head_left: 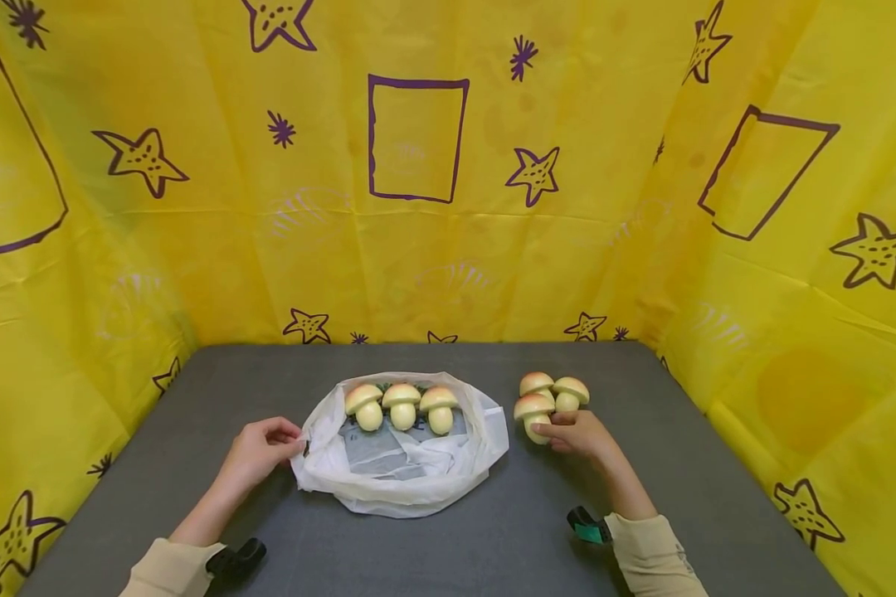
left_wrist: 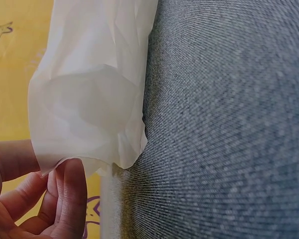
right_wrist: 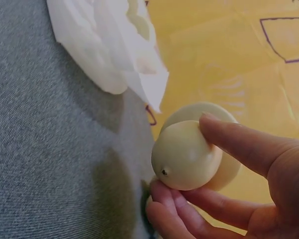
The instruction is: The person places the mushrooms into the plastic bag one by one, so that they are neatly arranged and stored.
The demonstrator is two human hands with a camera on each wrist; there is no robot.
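A white plastic bag (head_left: 411, 494) lies on the grey table with its mouth wide. My left hand (head_left: 263, 448) pinches the bag's left rim between thumb and fingers; the left wrist view shows the thin film (left_wrist: 89, 94) over the fingertips. Inside, three model mushrooms (head_left: 401, 408) with cream stems and orange-tinged caps stand in a row along the back. To the right of the bag, my right hand (head_left: 584, 438) grips another mushroom (right_wrist: 187, 157) by its stem, thumb on one side and fingers on the other. Two more mushrooms (head_left: 571, 393) sit right behind it.
Yellow curtains (head_left: 418, 265) printed with starfish and frames enclose the table (head_left: 448, 551) at the back and both sides. Dark bands (head_left: 588, 526) circle both wrists at the beige sleeves (head_left: 653, 551).
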